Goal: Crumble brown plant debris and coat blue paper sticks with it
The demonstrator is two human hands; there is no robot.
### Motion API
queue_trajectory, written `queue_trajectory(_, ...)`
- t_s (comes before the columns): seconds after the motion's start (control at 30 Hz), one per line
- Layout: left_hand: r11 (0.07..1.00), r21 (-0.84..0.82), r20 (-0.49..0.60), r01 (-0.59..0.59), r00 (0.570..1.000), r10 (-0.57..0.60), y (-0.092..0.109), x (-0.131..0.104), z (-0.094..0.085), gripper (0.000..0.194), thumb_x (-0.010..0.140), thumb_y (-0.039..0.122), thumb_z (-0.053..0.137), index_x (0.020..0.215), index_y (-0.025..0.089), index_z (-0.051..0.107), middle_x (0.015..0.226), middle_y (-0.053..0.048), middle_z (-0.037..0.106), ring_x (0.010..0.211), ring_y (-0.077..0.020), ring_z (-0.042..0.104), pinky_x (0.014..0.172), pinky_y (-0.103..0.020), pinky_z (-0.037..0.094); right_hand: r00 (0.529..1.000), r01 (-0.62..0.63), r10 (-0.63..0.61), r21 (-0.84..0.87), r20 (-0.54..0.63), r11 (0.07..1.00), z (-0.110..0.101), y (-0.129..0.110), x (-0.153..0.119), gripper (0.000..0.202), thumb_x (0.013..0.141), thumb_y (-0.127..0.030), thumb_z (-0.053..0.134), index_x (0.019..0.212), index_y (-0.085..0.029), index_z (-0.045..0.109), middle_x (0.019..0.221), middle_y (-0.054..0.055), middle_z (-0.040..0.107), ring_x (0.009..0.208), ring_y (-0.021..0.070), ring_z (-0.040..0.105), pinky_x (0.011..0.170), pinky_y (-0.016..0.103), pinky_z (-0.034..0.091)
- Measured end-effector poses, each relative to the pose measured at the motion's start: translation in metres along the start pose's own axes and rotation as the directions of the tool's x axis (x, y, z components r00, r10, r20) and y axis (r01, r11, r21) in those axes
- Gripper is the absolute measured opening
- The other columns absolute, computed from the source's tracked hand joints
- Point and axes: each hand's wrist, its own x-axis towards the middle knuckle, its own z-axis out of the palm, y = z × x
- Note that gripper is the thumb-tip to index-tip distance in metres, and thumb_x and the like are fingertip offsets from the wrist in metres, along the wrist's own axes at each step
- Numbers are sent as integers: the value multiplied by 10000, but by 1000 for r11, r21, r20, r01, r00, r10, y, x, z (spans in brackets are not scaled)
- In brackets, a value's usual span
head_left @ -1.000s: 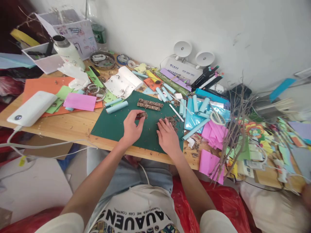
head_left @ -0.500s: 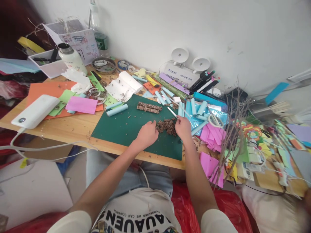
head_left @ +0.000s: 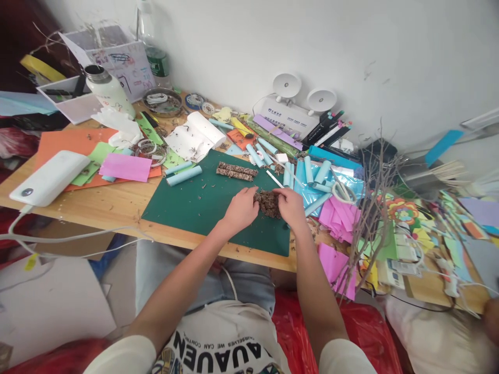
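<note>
A clump of brown, crumbly dried plant bits (head_left: pixel 268 204) lies on the green cutting mat (head_left: pixel 187 202). My left hand (head_left: pixel 242 209) is closed at its left edge, thumb and forefinger pressed against the bits. From the other side my right hand (head_left: pixel 290 206) pinches the right edge, its fingertips partly hidden in the clump. Just behind the right hand lies a thin white stick (head_left: pixel 275 179). Farther back on the mat are brown speckled rolls (head_left: pixel 236 171), side by side. Pale blue paper tubes (head_left: pixel 184 175) rest at the mat's left edge.
More blue tubes (head_left: pixel 323 172), scissors (head_left: pixel 343 192) and pink paper (head_left: pixel 339 219) crowd the right side, beside upright dry twigs (head_left: pixel 376 218). A white power bank (head_left: pixel 50 177), an uncapped bottle (head_left: pixel 109 92) and a paper roll (head_left: pixel 206 130) stand or lie left. An emergency light (head_left: pixel 288 115) is by the wall.
My right hand has moved inward onto the clump, and my left fingers have reached to its edge. The clump looks more gathered together. The view has shifted slightly.
</note>
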Motion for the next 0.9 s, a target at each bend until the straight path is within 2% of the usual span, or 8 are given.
queue_trajectory(0.13, 995, -97, -90, -38, 996, 29, -13, 6, -20, 286, 837, 142, 546, 1089, 183, 677, 952, -92, 694, 858, -230, 645, 808, -364, 528, 994, -15, 14, -10, -105, 1000, -15, -6, -13, 339, 859, -190, 446, 1021, -163, 742, 957, 96, 730, 850, 231, 668, 869, 409, 528)
queue_trajectory(0.23, 988, -152, -151, -29, 989, 6, -22, 6, -35, 211, 829, 157, 563, 993, 200, 688, 902, -64, 704, 795, -207, 640, 741, -333, 519, 999, 27, -25, -49, 34, 998, -18, -12, -27, 372, 862, -319, 573, 1193, -194, 688, 978, 85, 695, 761, 213, 646, 799, 400, 541)
queue_trajectory(0.33, 973, -231, -179, 3, 983, -46, -29, -2, -42, 181, 834, 176, 567, 972, 201, 681, 875, -54, 705, 760, -194, 649, 706, -318, 518, 985, 127, -119, -55, 123, 990, -12, -16, -36, 398, 831, -325, 646, 1215, -224, 678, 1060, 90, 660, 875, 229, 653, 811, 392, 545)
queue_trajectory(0.43, 936, -353, -212, 11, 973, -91, -32, -12, -40, 166, 847, 206, 566, 978, 195, 669, 876, -53, 694, 757, -181, 665, 702, -306, 537, 982, 171, -169, -13, 78, 985, -7, -18, -36, 222, 866, -224, 572, 997, -208, 751, 994, 83, 687, 892, 222, 662, 830, 383, 544)
queue_trajectory(0.5, 916, -400, -234, 6, 966, -108, -33, -17, -37, 166, 854, 229, 571, 986, 192, 665, 890, -56, 688, 765, -174, 666, 707, -299, 548, 987, 158, -158, 27, 2, 987, -9, -19, -34, 205, 880, -220, 553, 918, -218, 754, 947, 68, 710, 866, 214, 668, 825, 379, 547)
queue_trajectory(0.6, 902, -431, -244, 6, 962, -123, -35, -21, -33, 173, 852, 247, 586, 995, 192, 667, 883, -55, 685, 761, -169, 659, 700, -293, 552, 989, 129, -125, 47, -83, 991, -15, -21, -30, 197, 888, -284, 570, 947, -228, 749, 933, 62, 731, 809, 211, 673, 787, 377, 557)
queue_trajectory(0.8, 859, -512, -207, 21, 967, -147, -43, -20, -28, 183, 848, 239, 596, 1009, 193, 670, 900, -58, 696, 742, -165, 677, 709, -307, 569, 991, 127, -126, 22, -46, 992, -18, -20, -28, 282, 937, -310, 499, 1073, -233, 733, 1067, 71, 742, 907, 225, 697, 808, 377, 568)
queue_trajectory(0.9, 793, -607, -174, 57, 964, -202, -45, -18, -27, 189, 834, 261, 629, 1004, 187, 668, 861, -48, 699, 735, -168, 691, 740, -331, 585, 994, 96, -94, 27, -63, 995, -17, -23, -28, 311, 953, -351, 480, 1092, -220, 725, 1088, 84, 739, 899, 228, 702, 831, 396, 574)
